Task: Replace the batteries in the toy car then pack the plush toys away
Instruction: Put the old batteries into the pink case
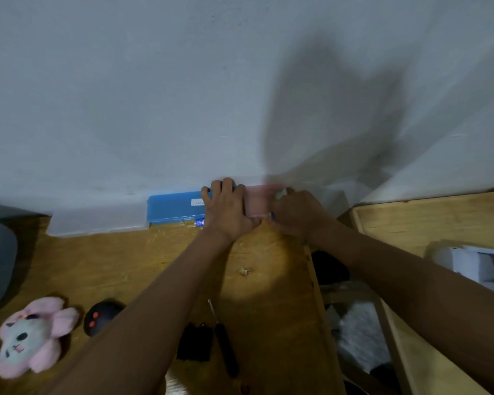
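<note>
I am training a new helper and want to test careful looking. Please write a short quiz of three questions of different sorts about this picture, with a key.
1. True or false: the pink plush toy lies on the wooden table, and no hand touches it.
2. Which tool lies on the table between the forearms? A) screwdriver B) scissors C) hammer
3. Fill in: the left hand and the right hand both grip the pink object; the box beside the left hand is ____.
Key: 1 true; 2 A; 3 blue.
</note>
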### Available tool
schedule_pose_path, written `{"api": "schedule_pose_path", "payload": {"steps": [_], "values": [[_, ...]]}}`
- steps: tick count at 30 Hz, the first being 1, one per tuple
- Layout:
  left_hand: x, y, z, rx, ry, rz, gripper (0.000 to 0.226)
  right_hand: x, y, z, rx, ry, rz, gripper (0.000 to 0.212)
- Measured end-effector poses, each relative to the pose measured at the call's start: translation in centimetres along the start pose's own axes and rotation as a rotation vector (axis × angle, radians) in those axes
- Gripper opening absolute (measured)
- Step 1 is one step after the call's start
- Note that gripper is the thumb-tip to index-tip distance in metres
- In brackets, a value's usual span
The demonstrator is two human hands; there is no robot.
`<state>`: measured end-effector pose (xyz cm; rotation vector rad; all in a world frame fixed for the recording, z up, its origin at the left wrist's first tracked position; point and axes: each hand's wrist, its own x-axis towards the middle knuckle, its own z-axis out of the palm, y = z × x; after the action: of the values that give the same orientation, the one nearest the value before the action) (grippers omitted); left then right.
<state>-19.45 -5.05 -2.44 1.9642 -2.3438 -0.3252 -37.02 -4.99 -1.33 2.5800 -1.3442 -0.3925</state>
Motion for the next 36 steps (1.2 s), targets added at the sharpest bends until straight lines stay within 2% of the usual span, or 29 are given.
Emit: {"api": "schedule_pose_path", "payload": {"steps": [2,4,7,12,14,17,20,23,26,31,34,36], "values": [[0.0,0.1,0.1,0.006,-0.002,-0.016,0.079,0.0,-0.4,-0.3,-0.087,0.049,0.009,0.035],[0.0,0.1,0.3,-0.004,0.001,-0.026,0.076,0.1,-0.6,-0.1,-0.052,0.109,0.016,0.029],[-0.1,0.1,0.6,-0.058,0.022,-0.031,0.066,0.8,-0.7,-0.4,0.048,0.07,-0.011,0.014],[-0.1,0.0,0.9,-0.125,0.05,-0.041,0.057,1.5,-0.8,-1.1,0.169,-0.035,-0.05,0.026],[-0.1,0.0,0.9,-0.131,0.046,-0.046,0.057,1.5,-0.6,-2.0,0.203,-0.029,-0.025,0.021],[-0.2,0.1,0.8,-0.127,0.042,-0.049,0.06,1.2,0.2,-3.0,0.31,0.072,0.021,0.015],[-0.3,0.3,0.5,-0.111,0.028,-0.056,0.061,0.7,1.1,-3.1,0.305,0.002,0.059,0.035],[-0.5,0.1,-0.3,-0.072,0.017,-0.048,0.067,0.4,1.5,-2.8,0.332,0.046,0.062,0.045],[-0.9,-0.2,-1.3,-0.1,0.063,-0.012,0.068,0.3,1.8,-2.9,0.31,0.124,0.077,0.041],[-0.7,-0.6,-2.3,-0.172,0.222,0.147,0.034,0.1,2.0,-2.8,0.382,0.252,0.122,0.039],[-0.5,-0.4,-2.7,-0.188,0.237,0.162,0.028,-1.0,1.5,-2.9,0.513,0.406,0.2,0.039],[-0.3,-0.3,-2.9,-0.198,0.226,0.164,0.028,-2.1,0.8,-3.0,0.627,0.362,0.287,0.035]]}}
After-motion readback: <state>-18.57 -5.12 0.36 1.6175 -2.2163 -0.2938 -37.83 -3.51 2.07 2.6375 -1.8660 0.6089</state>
